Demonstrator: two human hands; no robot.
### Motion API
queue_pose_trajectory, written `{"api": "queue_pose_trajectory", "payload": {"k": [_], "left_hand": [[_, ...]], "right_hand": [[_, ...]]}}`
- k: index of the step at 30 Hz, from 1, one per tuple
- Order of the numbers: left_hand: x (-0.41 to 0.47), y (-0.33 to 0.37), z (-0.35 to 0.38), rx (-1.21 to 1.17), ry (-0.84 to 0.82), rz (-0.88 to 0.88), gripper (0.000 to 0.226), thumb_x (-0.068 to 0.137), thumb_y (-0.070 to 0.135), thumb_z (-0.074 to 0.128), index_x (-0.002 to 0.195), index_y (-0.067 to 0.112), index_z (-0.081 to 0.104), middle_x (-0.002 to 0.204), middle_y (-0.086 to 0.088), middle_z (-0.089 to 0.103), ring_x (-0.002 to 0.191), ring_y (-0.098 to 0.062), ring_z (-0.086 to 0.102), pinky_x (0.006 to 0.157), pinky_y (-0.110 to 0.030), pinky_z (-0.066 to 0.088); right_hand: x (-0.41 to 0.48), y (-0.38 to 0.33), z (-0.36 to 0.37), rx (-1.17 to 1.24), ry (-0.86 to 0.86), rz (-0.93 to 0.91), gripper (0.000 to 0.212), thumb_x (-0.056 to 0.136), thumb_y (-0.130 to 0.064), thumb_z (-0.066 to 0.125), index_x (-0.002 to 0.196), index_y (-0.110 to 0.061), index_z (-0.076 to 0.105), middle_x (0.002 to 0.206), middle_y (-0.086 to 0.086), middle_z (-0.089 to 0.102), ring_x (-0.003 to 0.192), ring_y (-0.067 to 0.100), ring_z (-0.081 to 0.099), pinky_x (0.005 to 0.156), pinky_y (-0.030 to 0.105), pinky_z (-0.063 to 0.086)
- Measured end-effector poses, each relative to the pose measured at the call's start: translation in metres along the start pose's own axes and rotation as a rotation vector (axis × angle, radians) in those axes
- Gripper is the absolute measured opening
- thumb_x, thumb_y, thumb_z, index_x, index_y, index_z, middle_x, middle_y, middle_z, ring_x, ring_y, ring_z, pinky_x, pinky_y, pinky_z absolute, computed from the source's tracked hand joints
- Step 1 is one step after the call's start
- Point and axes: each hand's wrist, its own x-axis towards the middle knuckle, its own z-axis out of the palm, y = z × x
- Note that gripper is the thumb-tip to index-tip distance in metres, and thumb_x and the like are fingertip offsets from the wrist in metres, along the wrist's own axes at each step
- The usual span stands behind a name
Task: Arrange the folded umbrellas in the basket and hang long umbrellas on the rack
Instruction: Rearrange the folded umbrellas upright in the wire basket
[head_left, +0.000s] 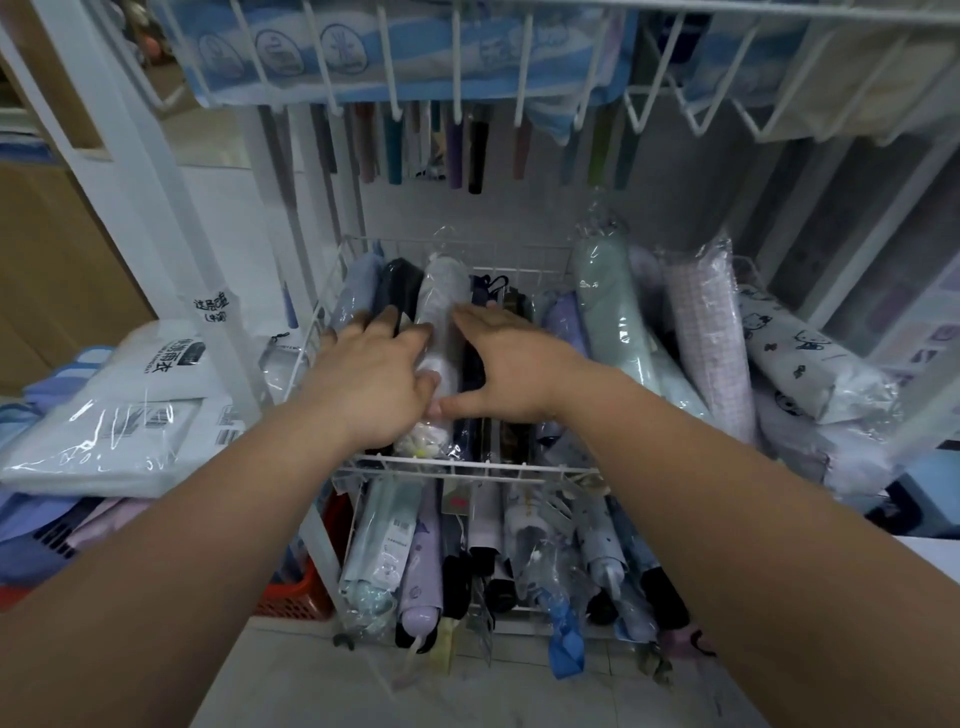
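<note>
Right now both hands sit on the pale wrapped umbrella (440, 332) lying lengthwise in the white wire basket (457, 470), w/ a black umbrella (397, 286) touching its left side and dark ones on its right. Left hand (382, 376) has fingers (387, 319) spread flat over the left neighbours, thumb against the wrapper; right hand (506, 364) is flat and open too, thumb tucked under near the lower end. Neither looks closed round it, more pressing than gripping.

To do it well, I'd say: push it down level into the gap, keep it parallel w/ the row, mind the slippery plastic.

Hard to tell: fingertip contact under the palms, basket floor, what's beneath. Long umbrellas (475, 156) hang behind from the rack (524, 62), tops cut off. Lower shelf contents are jumbled, blurry.
</note>
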Motion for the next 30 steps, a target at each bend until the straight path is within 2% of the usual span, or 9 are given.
{"api": "queue_pose_trajectory", "payload": {"k": [2,4,6,9,15,18,21,26,30], "left_hand": [[-0.004,0.019,-0.004,-0.07,0.073,0.033,0.055,0.1,0.043,0.044,0.153,0.027,0.036,0.159,-0.012,0.035,0.144,-0.038,0.031,0.117,-0.052,0.028],[-0.004,0.039,-0.007,-0.172,0.126,0.079,0.053,0.101,0.04,0.046,0.152,0.025,0.039,0.154,-0.013,0.042,0.138,-0.039,0.038,0.114,-0.049,0.035],[-0.002,0.06,-0.008,-0.269,0.146,0.128,0.053,0.101,0.04,0.048,0.151,0.025,0.04,0.15,-0.012,0.047,0.136,-0.038,0.042,0.112,-0.046,0.038],[0.005,0.091,-0.004,-0.378,0.14,0.175,0.053,0.101,0.039,0.051,0.151,0.026,0.04,0.146,-0.013,0.05,0.134,-0.036,0.046,0.109,-0.043,0.04],[0.018,0.129,0.018,-0.487,0.052,0.209,0.055,0.096,0.034,0.06,0.148,0.025,0.046,0.144,-0.012,0.053,0.131,-0.031,0.051,0.106,-0.038,0.043],[0.02,0.133,0.026,-0.505,0.081,0.195,0.051,0.096,0.033,0.061,0.145,0.02,0.052,0.143,-0.013,0.054,0.129,-0.032,0.052,0.107,-0.041,0.043],[0.026,0.135,0.027,-0.547,0.12,0.164,0.049,0.097,0.027,0.06,0.145,0.019,0.053,0.14,-0.013,0.055,0.125,-0.032,0.054,0.106,-0.041,0.044],[0.036,0.137,0.031,-0.464,0.113,0.226,0.057,0.097,0.022,0.06,0.151,0.014,0.044,0.157,-0.009,0.043,0.146,-0.026,0.038,0.119,-0.042,0.027],[0.034,0.132,0.038,-0.48,0.112,0.245,0.059,0.094,0.02,0.053,0.152,0.014,0.043,0.158,-0.008,0.041,0.147,-0.026,0.037,0.118,-0.046,0.029]], "right_hand": [[-0.012,0.012,-0.007,-0.012,0.164,0.021,0.096,0.073,-0.078,0.062,0.149,-0.021,0.043,0.151,0.006,0.046,0.141,0.03,0.039,0.114,0.045,0.038],[-0.027,0.028,-0.015,-0.032,0.329,0.078,0.07,0.079,-0.066,0.065,0.136,-0.024,0.058,0.135,0.007,0.059,0.129,0.032,0.05,0.107,0.041,0.043],[-0.045,0.044,-0.021,-0.03,0.45,0.151,0.05,0.083,-0.049,0.068,0.126,-0.022,0.067,0.123,0.009,0.064,0.119,0.034,0.055,0.1,0.04,0.048],[-0.071,0.068,-0.029,-0.09,0.537,0.274,0.038,0.081,-0.035,0.068,0.116,-0.02,0.071,0.119,0.01,0.063,0.114,0.037,0.055,0.094,0.043,0.049],[-0.1,0.09,-0.025,-0.304,0.614,0.31,0.034,0.078,-0.035,0.07,0.108,-0.02,0.073,0.117,0.006,0.064,0.109,0.037,0.054,0.088,0.046,0.046],[-0.103,0.093,-0.019,-0.165,0.544,0.279,0.034,0.082,-0.033,0.069,0.11,-0.013,0.07,0.11,0.011,0.063,0.103,0.037,0.058,0.085,0.044,0.052],[-0.101,0.091,-0.014,-0.049,0.469,0.297,0.039,0.086,-0.035,0.067,0.118,-0.013,0.067,0.111,0.013,0.065,0.104,0.034,0.061,0.085,0.039,0.051],[-0.089,0.078,-0.012,0.053,0.463,0.384,0.044,0.087,-0.03,0.069,0.126,-0.013,0.057,0.111,0.018,0.066,0.102,0.038,0.064,0.083,0.038,0.051],[-0.081,0.07,-0.005,0.013,0.465,0.421,0.059,0.084,-0.031,0.074,0.133,-0.015,0.047,0.117,0.018,0.06,0.107,0.038,0.061,0.083,0.037,0.049]]}}
